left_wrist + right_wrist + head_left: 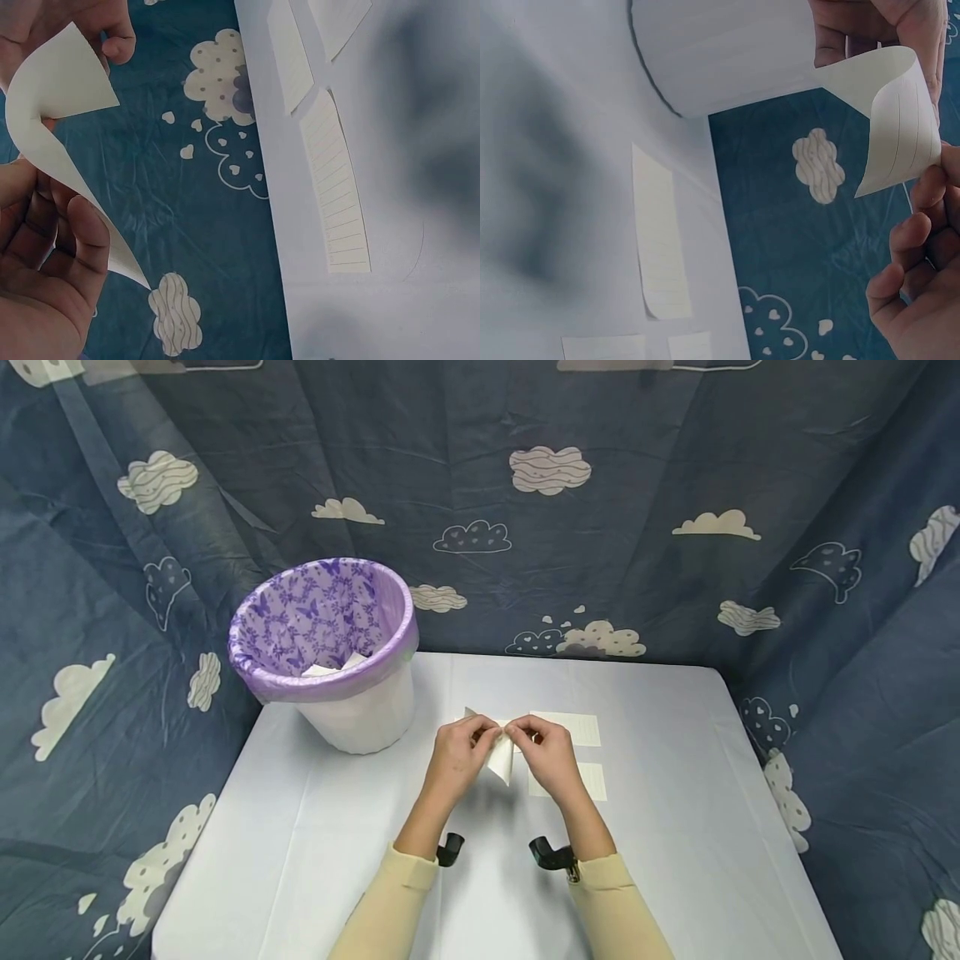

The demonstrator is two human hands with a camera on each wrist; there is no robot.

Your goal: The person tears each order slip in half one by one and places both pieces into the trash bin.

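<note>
- Left hand (459, 756) pinches a thin, ruled paper (502, 762), bent into a smooth curl above the table (690, 843).
- Right hand (552, 762) pinches the same paper, close beside the left.
- Flat, rectangular ruled strips (579, 729) lie on the white table.
- Round bin (360, 718) wears a shiny purple liner (322, 606).

A curtained-off nook, homely in look, though the kind of building cannot be told: navy cloth (637, 585) printed with pale clouds hangs beyond the far edge and both sides of the white counter (675, 793), and a bin (360, 718) with a purple butterfly-patterned liner (315, 610) stands at the far left corner.
</note>
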